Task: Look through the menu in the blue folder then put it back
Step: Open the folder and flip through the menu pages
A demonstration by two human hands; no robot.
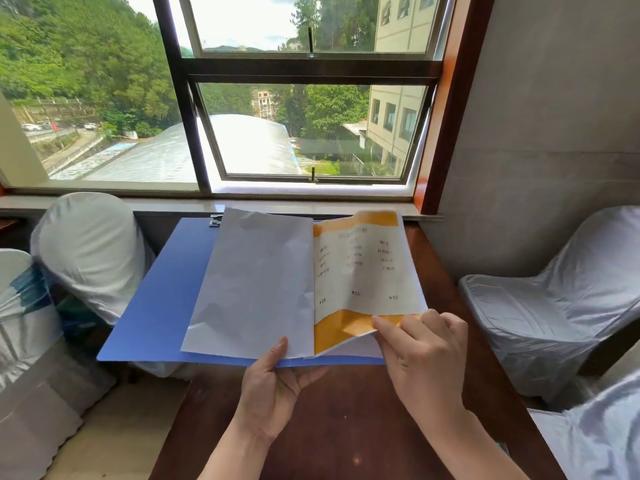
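Note:
The blue folder (152, 306) lies open, held up over the dark wooden table (332, 420), with a metal clip (215, 220) at its top edge. Inside it, a blank white page (256, 289) lies turned to the left. On the right is a menu page (360, 271) with orange bands and printed prices. My left hand (273, 386) grips the folder's near edge at the spine, thumb on the white page. My right hand (419, 355) pinches the lower right corner of the orange menu page, which curls up off the sheets beneath it.
Chairs in white covers stand on the left (90, 251) and right (554, 299) of the table. A stone window sill (173, 204) and a large window are just beyond the folder. A grey wall (554, 133) rises at the right.

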